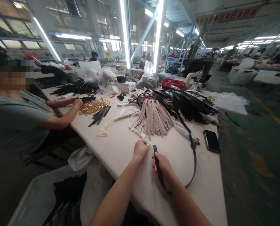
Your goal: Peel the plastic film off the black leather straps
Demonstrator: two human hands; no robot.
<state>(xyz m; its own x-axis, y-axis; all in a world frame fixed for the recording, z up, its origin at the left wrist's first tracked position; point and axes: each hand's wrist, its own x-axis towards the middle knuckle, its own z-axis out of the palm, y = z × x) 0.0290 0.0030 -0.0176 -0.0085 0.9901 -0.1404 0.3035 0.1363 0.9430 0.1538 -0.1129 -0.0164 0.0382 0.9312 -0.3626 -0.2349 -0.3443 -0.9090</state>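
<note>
Pale worktop [116, 147], tube-lit hall [224, 33]: 1 blk strap [195, 161] is gripped in R hand [164, 166] nr. front edge, grip of L hand [140, 149] can't be told, 1 phone [212, 141] is laid at R edge.

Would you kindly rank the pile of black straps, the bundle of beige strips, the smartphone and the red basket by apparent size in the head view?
1. Pile of black straps
2. Bundle of beige strips
3. Smartphone and red basket: too alike to rank; the phone is nearer the camera.
</note>
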